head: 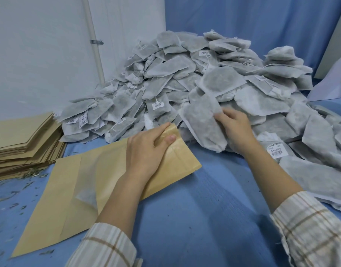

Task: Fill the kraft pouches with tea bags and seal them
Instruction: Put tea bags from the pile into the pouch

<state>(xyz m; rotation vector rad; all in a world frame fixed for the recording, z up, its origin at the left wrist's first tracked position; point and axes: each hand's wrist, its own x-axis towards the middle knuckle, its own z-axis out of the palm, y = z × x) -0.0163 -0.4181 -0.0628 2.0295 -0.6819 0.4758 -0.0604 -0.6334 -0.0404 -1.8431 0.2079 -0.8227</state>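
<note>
A kraft pouch (73, 189) lies flat on the blue cloth, its mouth pointing toward the tea bag heap. My left hand (146, 149) grips the pouch's top edge, thumb on the upper flap. A pale tea bag shape shows through the pouch's window low on its left. My right hand (233, 128) holds a large grey tea bag (202, 124) at the foot of the heap, just right of the pouch mouth. The big pile of grey tea bags (185, 74) fills the back and right.
A stack of flat kraft pouches (23, 141) sits at the left edge. Loose tea crumbs (15, 195) litter the blue cloth (204, 209) on the left. A white wall panel with a pipe (94, 41) stands behind; a blue curtain hangs at the back right.
</note>
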